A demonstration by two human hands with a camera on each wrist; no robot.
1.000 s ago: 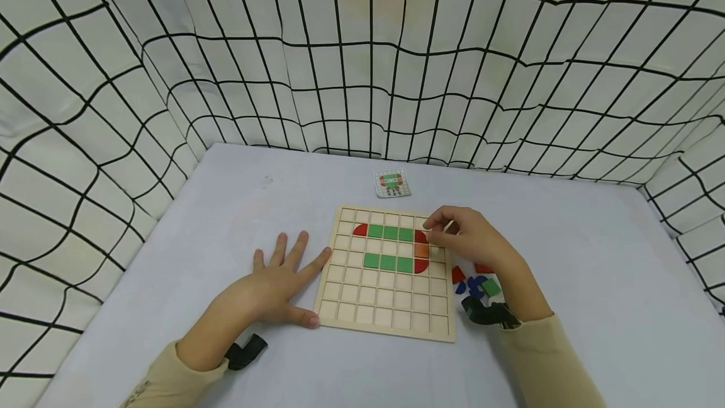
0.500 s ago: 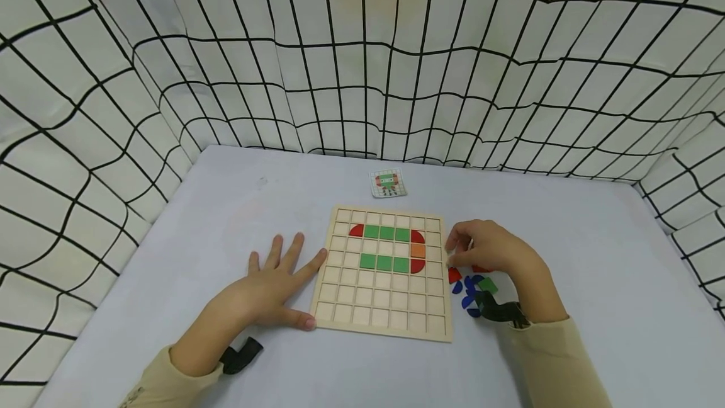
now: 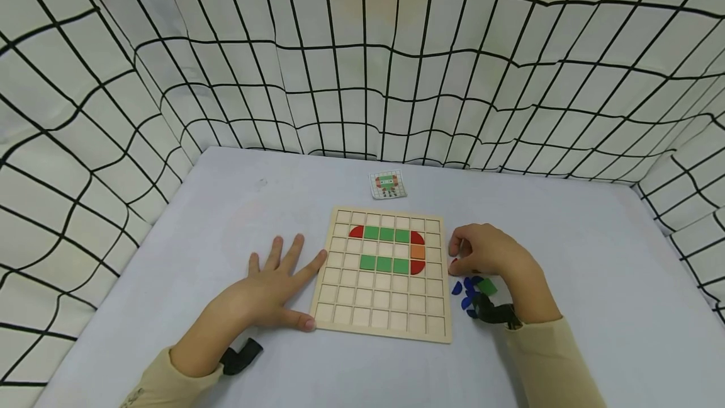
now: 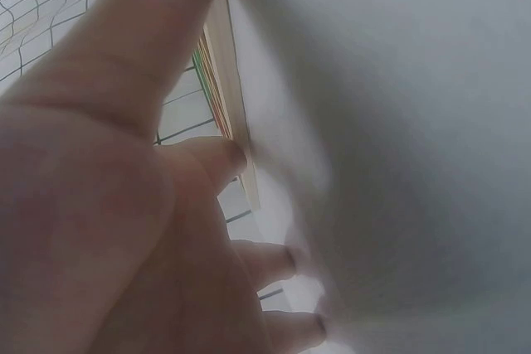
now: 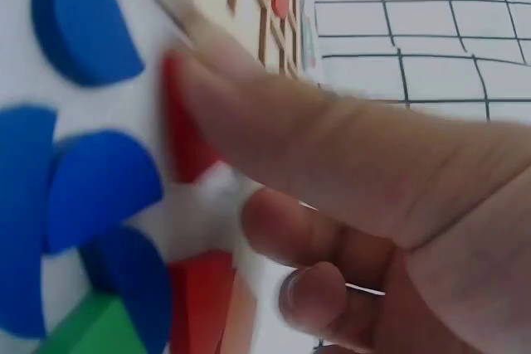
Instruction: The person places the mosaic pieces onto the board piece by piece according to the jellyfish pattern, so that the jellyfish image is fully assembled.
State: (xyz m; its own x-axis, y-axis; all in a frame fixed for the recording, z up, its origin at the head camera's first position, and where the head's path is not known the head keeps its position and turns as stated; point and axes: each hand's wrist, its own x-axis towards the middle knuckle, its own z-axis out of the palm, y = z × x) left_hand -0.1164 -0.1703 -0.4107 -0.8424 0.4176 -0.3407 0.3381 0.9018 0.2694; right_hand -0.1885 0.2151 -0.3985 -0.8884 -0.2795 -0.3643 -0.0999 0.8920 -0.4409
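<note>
My left hand point(image 3: 272, 285) lies spread on the table in the head view, its thumb and index fingertip against the left edge of a wooden grid board point(image 3: 362, 326). On the board, green squares point(image 3: 387, 234) form two rows, with red rounded pieces point(image 3: 417, 267) and an orange square point(image 3: 417, 251) at the right. Just right of the board, my right hand point(image 3: 489, 250) pinches a small red piece point(image 3: 455, 261) between thumb and fingers. Its thumb covers part of that red piece point(image 5: 187, 134) in the right wrist view; its full shape is hidden.
Blue half-round pieces point(image 3: 467, 302) and a green square point(image 3: 486, 286) lie beside the board, near the right wrist strap point(image 3: 493, 310). A second red piece point(image 5: 199, 296) shows below the fingers. Behind the board lies a pattern card point(image 3: 387, 185). Black netting point(image 3: 362, 71) encloses the table.
My right hand has left the board's upper right, moved right and down to the loose pieces, and taken hold of a red one. My left hand stays at the board's edge.
</note>
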